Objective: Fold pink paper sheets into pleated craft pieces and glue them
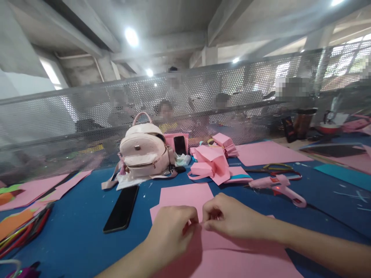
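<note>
My left hand (175,227) and my right hand (227,216) meet over a pink paper sheet (232,260) in front of me. Both have curled fingers, with thumb and fingertips pinched close together at the paper's fold or edge. The exact grip between the fingertips is partly hidden. Beyond the hands, another flat part of pink paper (185,195) lies on the blue table. To the right of my right hand rests a pink hot glue gun (285,188) with a small red light and a black cord.
Behind the hands stand a pale backpack (145,148) and folded pink paper pieces (213,162). A black phone (121,210) lies at left. Scissors (272,170) lie behind the glue gun. A perforated metal screen (246,104) borders the table, with people beyond it.
</note>
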A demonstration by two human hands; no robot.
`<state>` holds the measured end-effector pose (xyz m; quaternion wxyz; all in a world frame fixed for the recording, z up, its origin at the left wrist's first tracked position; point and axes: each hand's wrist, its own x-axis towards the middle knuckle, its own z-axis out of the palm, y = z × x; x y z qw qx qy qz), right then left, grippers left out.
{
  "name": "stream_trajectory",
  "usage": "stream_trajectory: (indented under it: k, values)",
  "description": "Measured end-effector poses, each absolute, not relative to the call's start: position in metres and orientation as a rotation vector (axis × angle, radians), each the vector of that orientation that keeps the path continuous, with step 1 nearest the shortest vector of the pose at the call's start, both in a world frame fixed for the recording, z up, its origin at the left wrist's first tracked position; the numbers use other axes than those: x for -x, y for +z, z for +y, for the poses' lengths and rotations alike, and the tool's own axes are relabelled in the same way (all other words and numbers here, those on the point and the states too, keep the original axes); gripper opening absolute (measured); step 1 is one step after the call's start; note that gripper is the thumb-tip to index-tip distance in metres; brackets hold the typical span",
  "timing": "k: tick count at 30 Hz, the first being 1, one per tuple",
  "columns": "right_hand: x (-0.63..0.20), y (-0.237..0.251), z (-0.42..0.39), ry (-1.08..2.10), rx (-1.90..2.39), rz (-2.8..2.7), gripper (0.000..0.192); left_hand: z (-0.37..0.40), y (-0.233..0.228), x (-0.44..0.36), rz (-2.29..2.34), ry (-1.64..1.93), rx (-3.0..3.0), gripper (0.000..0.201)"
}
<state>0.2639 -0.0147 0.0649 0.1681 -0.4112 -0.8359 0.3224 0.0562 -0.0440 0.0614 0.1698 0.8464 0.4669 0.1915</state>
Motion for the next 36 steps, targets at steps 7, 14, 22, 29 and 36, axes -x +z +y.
stream_trajectory:
  k: [7,14,22,29,36]
  values:
    - [-0.296,0.068,-0.027,1.001,1.280,-2.292,0.014,-0.062,0.061,-0.030,1.285,0.579,-2.325,0.018]
    - [-0.314,0.060,-0.021,1.129,1.308,-2.195,0.013,-0.061,0.069,0.000,1.380,0.650,-2.098,0.027]
    - [-0.288,0.051,-0.012,1.150,1.187,-2.247,0.011,-0.052,0.085,-0.029,1.386,0.447,-2.343,0.024]
    - [-0.261,0.061,-0.012,1.048,1.099,-2.265,0.012,-0.048,0.061,-0.067,1.449,0.129,-2.663,0.028]
    - [-0.274,0.058,-0.012,0.696,1.073,-2.414,0.013,-0.049,0.062,-0.056,1.361,0.181,-2.641,0.023]
